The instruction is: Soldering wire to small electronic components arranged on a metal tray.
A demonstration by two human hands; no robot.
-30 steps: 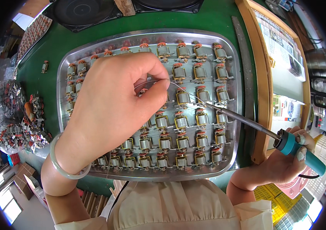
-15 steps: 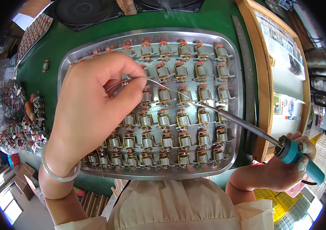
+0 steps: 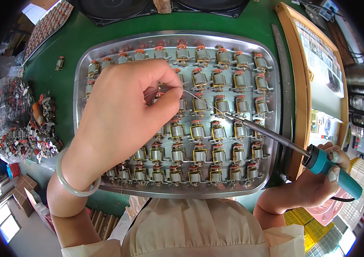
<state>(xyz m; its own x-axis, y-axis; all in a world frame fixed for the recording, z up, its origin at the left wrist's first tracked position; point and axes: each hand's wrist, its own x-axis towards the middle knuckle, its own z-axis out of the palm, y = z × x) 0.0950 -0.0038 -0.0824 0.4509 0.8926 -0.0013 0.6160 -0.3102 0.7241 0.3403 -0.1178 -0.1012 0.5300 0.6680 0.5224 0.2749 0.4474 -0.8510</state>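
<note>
My left hand [image 3: 130,109], with a pale bangle [image 3: 68,180] on its wrist, pinches thin silvery solder wire [image 3: 196,98] between thumb and forefinger over a metal tray [image 3: 275,132]. Rows of small cylindrical metal components [image 3: 198,133] with orange-red tops fill the tray. My right hand [image 3: 319,182] grips a soldering iron with a teal handle [image 3: 338,175] at the tray's lower right. The iron's long shaft reaches left to a component [image 3: 221,104] in a middle row, where the wire's far end meets the tip. My left hand hides part of the tray's left side.
Bagged loose components [image 3: 8,120] lie on the green bench [image 3: 53,94] at left, near another component-filled tray [image 3: 47,28]. Black fan-like units [image 3: 113,9] stand at the back. A metal strip [image 3: 281,51] and wooden-framed box [image 3: 289,17] border the right, with yellow crates [image 3: 302,222] lower down.
Compared with one second ago, my pinched fingers and the iron's tip sit farther left along the tray. Faint smoke seen half a second ago above the back edge is no longer visible.
</note>
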